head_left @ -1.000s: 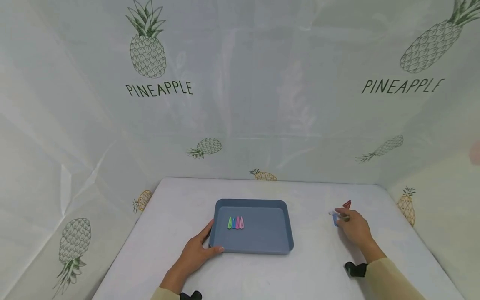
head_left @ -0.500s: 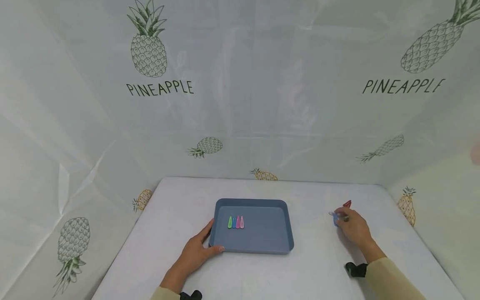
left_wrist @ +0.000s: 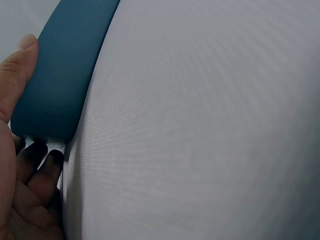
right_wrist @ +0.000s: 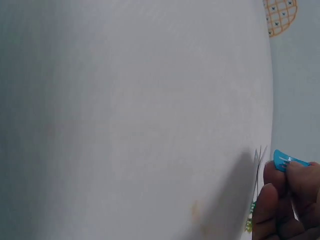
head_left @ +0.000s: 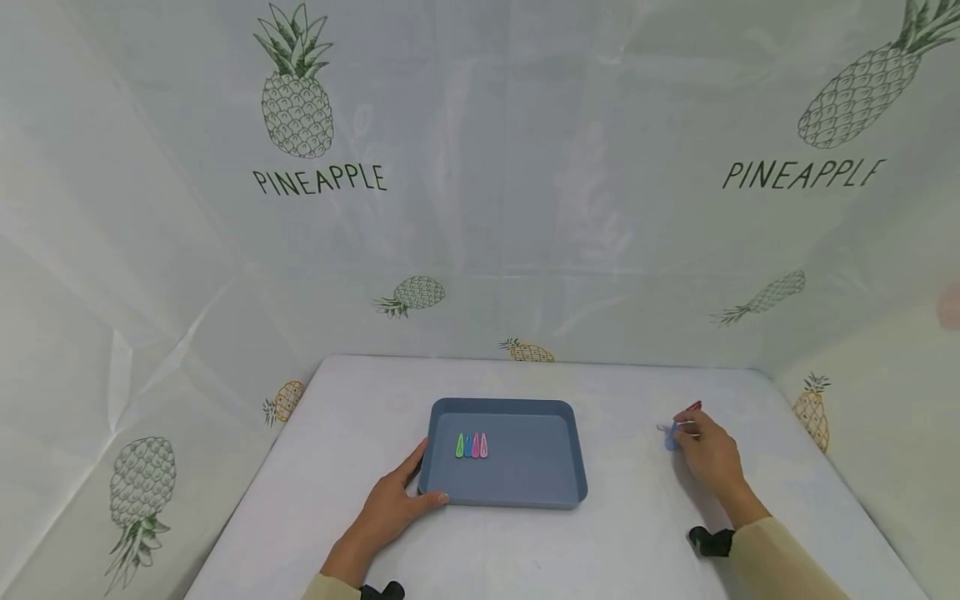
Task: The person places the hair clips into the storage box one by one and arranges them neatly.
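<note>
My left hand grips the near-left corner of a blue-grey tray, thumb on the front rim and fingers along the left side. Inside the tray, snap hair clips stand in a row: green, blue, magenta and light pink. Off to the right, my right hand pinches a blue hair clip between thumb and index finger. A red hair clip lies just beyond these fingers, partly covered by them. A pale clip shows beside the blue one.
A white-covered table bears everything. Pineapple-printed sheeting rises behind it and at both sides. In the right wrist view, thin clip edges and a green patch show behind the fingers.
The right fingers have shifted slightly at the blue clip, which has tilted, and they now cover more of the red clip. The left hand and tray stay in place.
</note>
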### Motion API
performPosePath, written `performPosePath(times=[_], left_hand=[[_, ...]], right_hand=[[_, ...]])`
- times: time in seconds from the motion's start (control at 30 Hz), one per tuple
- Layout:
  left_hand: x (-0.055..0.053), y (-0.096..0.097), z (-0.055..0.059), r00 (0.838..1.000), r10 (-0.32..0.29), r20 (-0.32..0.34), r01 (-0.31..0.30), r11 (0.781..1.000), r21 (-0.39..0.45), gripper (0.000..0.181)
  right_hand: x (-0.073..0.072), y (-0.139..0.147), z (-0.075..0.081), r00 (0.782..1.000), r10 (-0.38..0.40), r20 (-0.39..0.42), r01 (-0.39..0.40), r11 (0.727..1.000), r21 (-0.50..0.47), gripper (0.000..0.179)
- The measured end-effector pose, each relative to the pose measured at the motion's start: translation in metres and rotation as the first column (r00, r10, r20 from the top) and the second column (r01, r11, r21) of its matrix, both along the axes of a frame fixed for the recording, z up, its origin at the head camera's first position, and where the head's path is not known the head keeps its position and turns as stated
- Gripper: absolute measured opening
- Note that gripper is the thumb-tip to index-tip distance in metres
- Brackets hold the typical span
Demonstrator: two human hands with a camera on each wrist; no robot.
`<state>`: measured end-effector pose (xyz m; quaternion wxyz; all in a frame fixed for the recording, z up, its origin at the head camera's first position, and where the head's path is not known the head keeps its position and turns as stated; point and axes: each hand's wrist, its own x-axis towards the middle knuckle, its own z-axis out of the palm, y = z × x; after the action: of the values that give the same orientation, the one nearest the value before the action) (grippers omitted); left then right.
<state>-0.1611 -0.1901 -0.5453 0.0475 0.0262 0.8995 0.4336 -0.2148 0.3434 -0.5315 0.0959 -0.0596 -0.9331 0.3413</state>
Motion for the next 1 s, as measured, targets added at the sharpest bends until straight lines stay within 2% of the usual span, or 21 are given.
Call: performPosePath(times=[0.13, 0.37, 0.57, 0.73, 1.0], left_hand=[[0.001, 0.000, 0.000, 1.000, 0.000, -0.003, 0.000, 1.000, 0.000, 0.105], [0.003, 0.000, -0.002, 1.000, -0.008, -0.029, 0.008, 1.000, -0.013, 0.103], [0.003, 0.000, 0.000, 1.000, -0.005, -0.025, 0.005, 1.000, -0.009, 0.103], [0.003, 0.000, 0.000, 1.000, -0.007, -0.030, 0.007, 1.000, -0.011, 0.103], [0.002, -0.002, -0.004, 1.000, 0.002, -0.016, -0.002, 1.000, 0.003, 0.104]], right_hand=[[0.000, -0.007, 0.004, 0.999, -0.035, -0.030, 0.033, 0.999, -0.040, 0.019], [0.000, -0.024, 0.018, 0.999, -0.007, -0.037, 0.003, 0.995, -0.103, 0.019], [-0.002, -0.043, 0.029, 0.998, 0.026, -0.053, -0.034, 0.986, -0.160, 0.021], [-0.005, -0.061, 0.037, 0.996, 0.050, -0.074, -0.065, 0.973, -0.219, 0.023], [-0.011, -0.094, 0.051, 0.985, 0.103, -0.136, -0.142, 0.938, -0.317, 0.023]])
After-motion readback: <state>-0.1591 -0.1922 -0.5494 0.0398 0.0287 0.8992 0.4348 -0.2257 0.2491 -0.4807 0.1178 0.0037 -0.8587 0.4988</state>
